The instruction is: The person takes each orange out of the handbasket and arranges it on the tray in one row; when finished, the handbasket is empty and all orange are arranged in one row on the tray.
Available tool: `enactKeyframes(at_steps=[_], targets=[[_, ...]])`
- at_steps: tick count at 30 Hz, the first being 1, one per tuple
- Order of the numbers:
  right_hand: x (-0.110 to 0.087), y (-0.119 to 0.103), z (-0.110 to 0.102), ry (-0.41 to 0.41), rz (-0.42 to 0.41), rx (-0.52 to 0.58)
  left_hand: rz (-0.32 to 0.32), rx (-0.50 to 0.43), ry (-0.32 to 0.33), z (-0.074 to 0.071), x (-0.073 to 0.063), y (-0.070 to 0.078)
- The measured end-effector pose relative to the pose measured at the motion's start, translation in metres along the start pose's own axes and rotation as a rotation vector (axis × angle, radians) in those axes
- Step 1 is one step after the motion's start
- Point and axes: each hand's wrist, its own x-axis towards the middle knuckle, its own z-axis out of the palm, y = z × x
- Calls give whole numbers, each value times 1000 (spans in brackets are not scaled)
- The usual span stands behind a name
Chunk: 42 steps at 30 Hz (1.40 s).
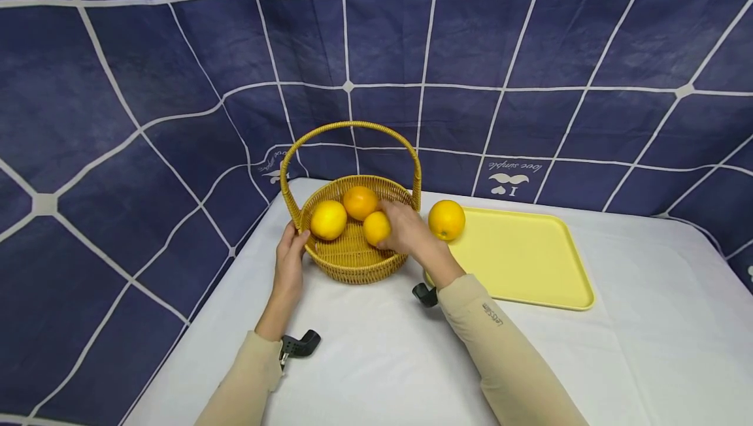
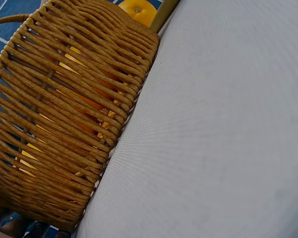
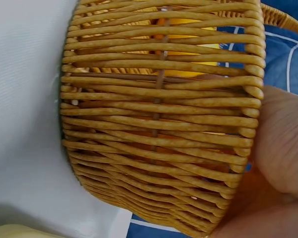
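A round wicker basket (image 1: 353, 274) with a tall arched handle stands on the table, two oranges (image 1: 329, 220) (image 1: 361, 202) lying in its left and back parts. My left hand (image 1: 288, 262) grips the basket's left side, thumb over the rim. My right hand (image 1: 406, 227) reaches over the right rim and holds a third orange (image 1: 374, 228) inside, its fingers partly hidden behind the fruit. The woven wall (image 2: 69, 109) fills much of the left wrist view. In the right wrist view the right hand (image 3: 283, 139) shows beyond the basket rim (image 3: 253, 84).
Right of the basket, a yellow rectangular tray (image 1: 518, 256) lies on the white tablecloth (image 1: 376, 360). One more orange (image 1: 446, 220) sits at the tray's back left corner. A dark blue checked curtain (image 1: 459, 40) hangs behind the table and along its left.
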Motion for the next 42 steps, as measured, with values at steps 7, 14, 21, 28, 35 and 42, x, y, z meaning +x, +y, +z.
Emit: enactKeyframes(at_steps=[7, 14, 21, 28, 35, 42], targets=[[-1, 2, 3, 11, -27, -59, -13, 10, 1, 3, 0, -1], [-9, 3, 2, 131, -56, -16, -8, 9, -3, 5, 0, 0], [-24, -4, -17, 237, -82, 147, 1, -5, 4, 4, 2, 2], [-47, -5, -30, 291, -77, 238, -14, 5, 0, 1, -3, 3], [-70, 1, -45, 324, -68, 329, -6, 20, -8, -2, -6, 1], [-82, 19, -63, 379, -72, 448, -7, 19, -2, -2, -3, 2]])
